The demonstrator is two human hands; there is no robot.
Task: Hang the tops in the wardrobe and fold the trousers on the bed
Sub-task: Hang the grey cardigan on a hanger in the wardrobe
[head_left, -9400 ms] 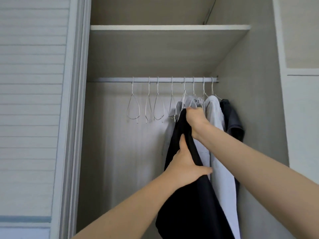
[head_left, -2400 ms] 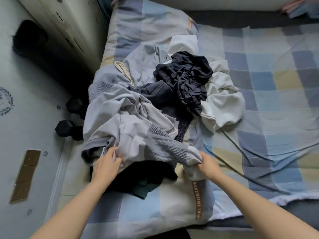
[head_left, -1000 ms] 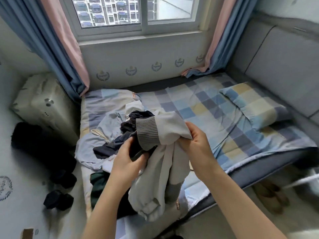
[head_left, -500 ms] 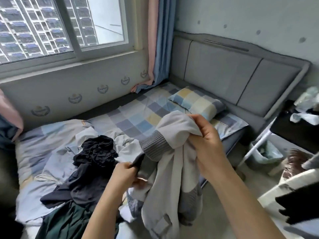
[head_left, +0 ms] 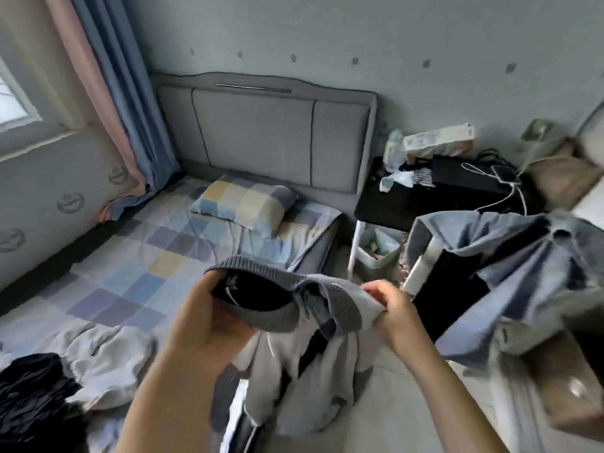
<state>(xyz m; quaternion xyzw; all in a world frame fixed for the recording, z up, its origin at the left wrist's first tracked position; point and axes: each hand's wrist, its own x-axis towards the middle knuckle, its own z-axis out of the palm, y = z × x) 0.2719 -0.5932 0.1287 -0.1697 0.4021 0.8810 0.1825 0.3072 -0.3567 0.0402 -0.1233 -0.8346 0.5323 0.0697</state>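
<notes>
I hold a light grey top (head_left: 304, 371) with dark grey ribbed trim in the air between the bed and the floor. My left hand (head_left: 209, 322) grips its ribbed neck opening from below. My right hand (head_left: 390, 307) pinches the ribbed edge on the other side. The rest of the top hangs down below my hands. More clothes lie on the checked bed (head_left: 140, 256) at the lower left: a pale garment (head_left: 104, 358) and a black one (head_left: 29, 397).
A checked pillow (head_left: 243, 204) lies by the grey headboard (head_left: 277, 132). A black bedside table (head_left: 434, 197) cluttered with cables stands to the right, a small bin (head_left: 376, 250) below it. Blue and black clothes (head_left: 510, 276) hang over something at the right.
The view has swung right from the window to the headboard and bedside table. My hands have spread the grey top's neck opening apart and still hold it.
</notes>
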